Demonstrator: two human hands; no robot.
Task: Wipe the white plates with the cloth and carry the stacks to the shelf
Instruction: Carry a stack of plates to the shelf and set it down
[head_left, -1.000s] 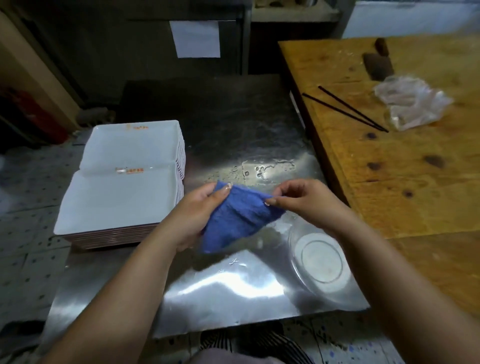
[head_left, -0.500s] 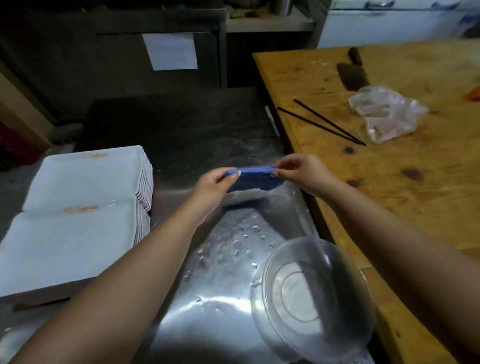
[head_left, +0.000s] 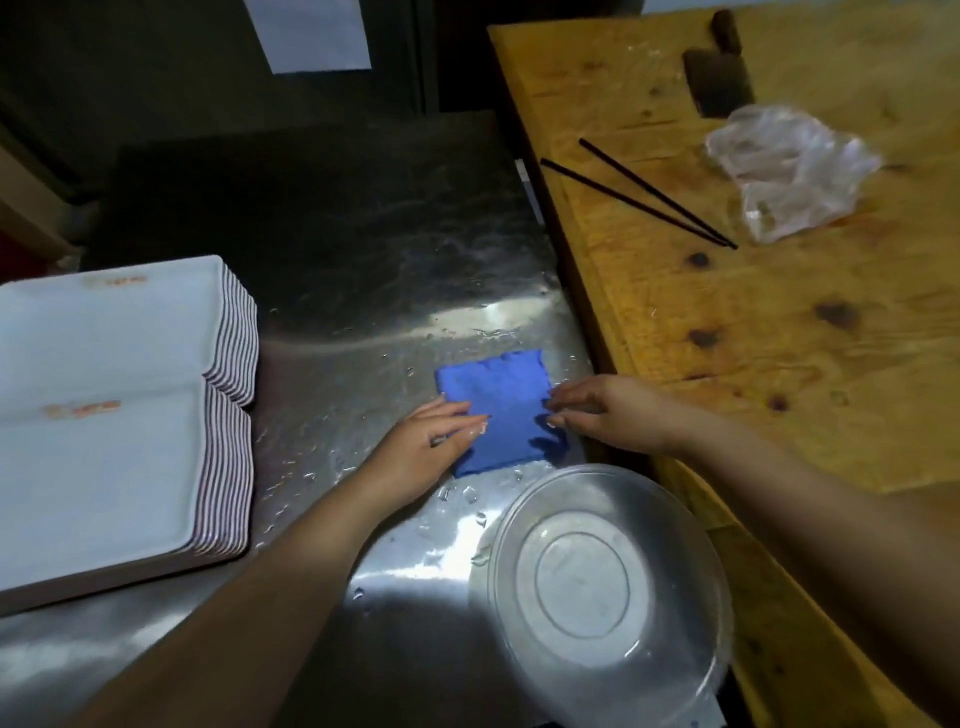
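- The blue cloth (head_left: 496, 410) lies flat as a folded square on the wet steel worktop (head_left: 363, 322), between the plate stacks and the wooden bench (head_left: 753, 322)
- The left hand (head_left: 426, 441) rests on the cloth's left edge with straight fingers, its grip spread and pinching nothing
- The right hand (head_left: 608, 410) sits at the cloth's right edge, fingertips down on it; whether they pinch the hem or only press it cannot be told
- The cloth looks soft, limp and probably damp, so it should bunch easily; a pinch at a corner or a palm-down gather would likely lift it
- Two stacks of white plates (head_left: 104, 415) stand at the left, touching each other, well apart from the cloth
- These look stiff, smooth, heavy in bulk and breakable; a stack is probably best taken from beneath at opposite sides, with both hands
- A clear bowl (head_left: 608, 587) stands just beside the cloth, nearer the person, with water drops around it
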